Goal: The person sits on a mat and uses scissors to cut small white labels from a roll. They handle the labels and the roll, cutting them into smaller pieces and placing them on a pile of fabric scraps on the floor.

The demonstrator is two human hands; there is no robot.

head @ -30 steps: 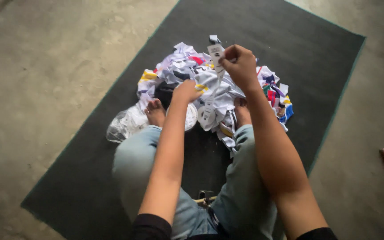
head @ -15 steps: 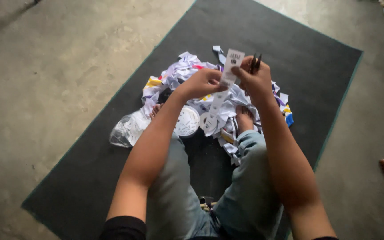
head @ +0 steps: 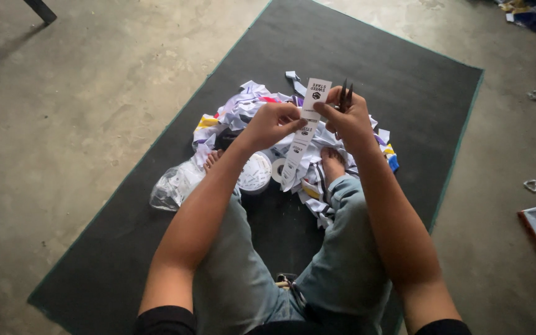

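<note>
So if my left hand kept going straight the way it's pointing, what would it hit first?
Probably the white label strip its fingers already pinch, then the right hand holding small scissors; depth is hard to judge.

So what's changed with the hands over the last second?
Both hands rose from the scrap pile and came together. The left hand and right hand now hold a white label strip upright; scissors are in the right. Pile, mat and legs are unchanged.
</note>
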